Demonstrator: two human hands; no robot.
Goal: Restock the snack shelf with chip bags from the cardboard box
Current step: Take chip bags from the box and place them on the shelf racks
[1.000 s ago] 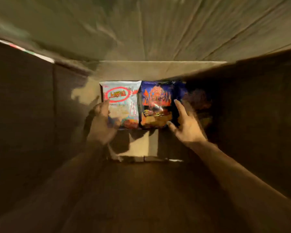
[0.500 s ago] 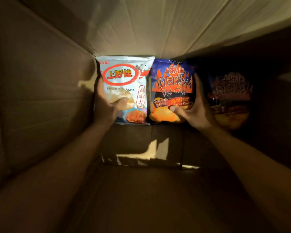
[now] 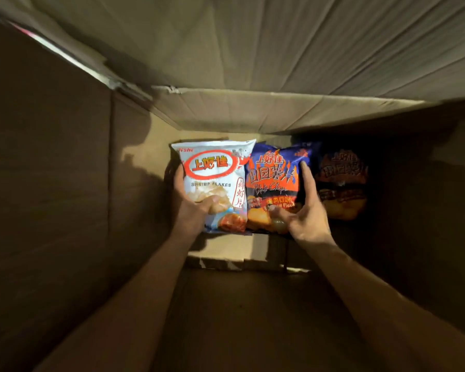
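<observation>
Looking down into a deep cardboard box [image 3: 65,183], the left hand [image 3: 192,208] grips a white shrimp flakes bag [image 3: 215,170] and the right hand [image 3: 305,213] grips the blue chip bag [image 3: 274,178] touching it, with a third bag [image 3: 342,183] shadowed beside them.

We see the left forearm [image 3: 145,285] and the right forearm [image 3: 360,285], both bare, long and mostly in shadow. The left hand [image 3: 192,210] and the right hand [image 3: 310,221] are bare as well.

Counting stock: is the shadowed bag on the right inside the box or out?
Inside. The shadowed chip bag lies within the cardboard box, beside the blue potato chip bag.
</observation>
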